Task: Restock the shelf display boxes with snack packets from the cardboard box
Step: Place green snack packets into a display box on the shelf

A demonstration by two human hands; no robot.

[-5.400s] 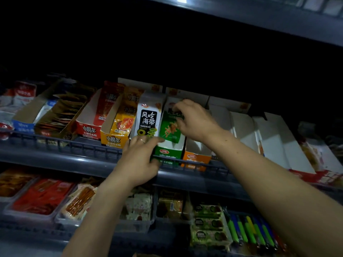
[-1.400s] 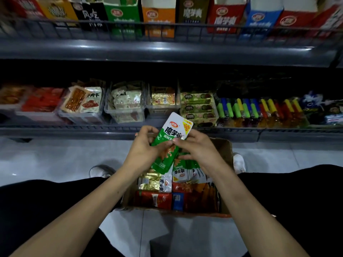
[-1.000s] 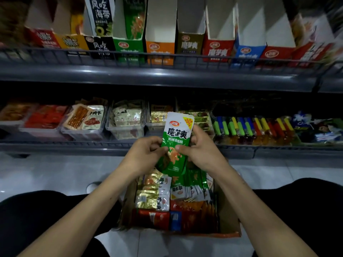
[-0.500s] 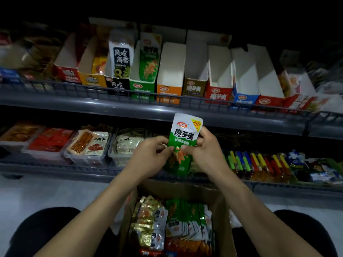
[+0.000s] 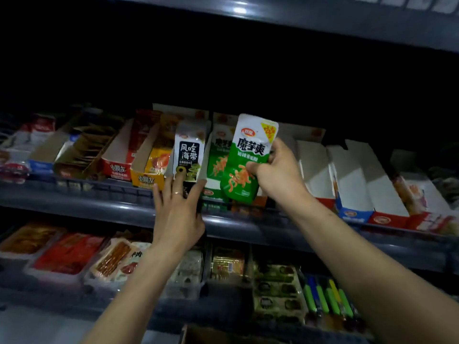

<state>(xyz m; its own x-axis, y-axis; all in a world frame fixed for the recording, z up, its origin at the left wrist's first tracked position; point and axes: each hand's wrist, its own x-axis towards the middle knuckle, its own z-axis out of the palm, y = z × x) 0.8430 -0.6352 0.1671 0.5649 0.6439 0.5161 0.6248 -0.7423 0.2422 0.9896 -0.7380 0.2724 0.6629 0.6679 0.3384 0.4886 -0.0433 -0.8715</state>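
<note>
Two bare hands work a dim shop shelf (image 5: 74,207) as I watch from the head camera. At far left, a brown display box (image 5: 82,155) holds a row of tan packets, next to a red box (image 5: 116,167) and a yellow box (image 5: 146,180) with orange packets standing in it. My left hand (image 5: 177,217) reaches up with fingers straight and spread, its grip released, fingertips touching the front of the black-and-white seaweed box (image 5: 188,155); a ring shows on one finger. Just right of it sits the green display box (image 5: 216,167), with green packets standing upright inside. My right hand (image 5: 278,172) is clenched on a green snack packet (image 5: 246,160), thumb across its front and fingers behind, holding it upright in front of the green box and above the shelf's wire rail (image 5: 248,207). Whether the packet touches the box, I cannot tell. Further right, a run of white-walled display boxes (image 5: 347,177) stands open, with blue and red fronts. On the lower shelf, from left, lie clear trays (image 5: 62,254) of red and orange snacks, wrapped sweets in the middle, and a row of green, blue and yellow tubes (image 5: 327,299) at right. At the bottom edge, a corner of the cardboard box (image 5: 206,336) shows, its contents out of sight.
</note>
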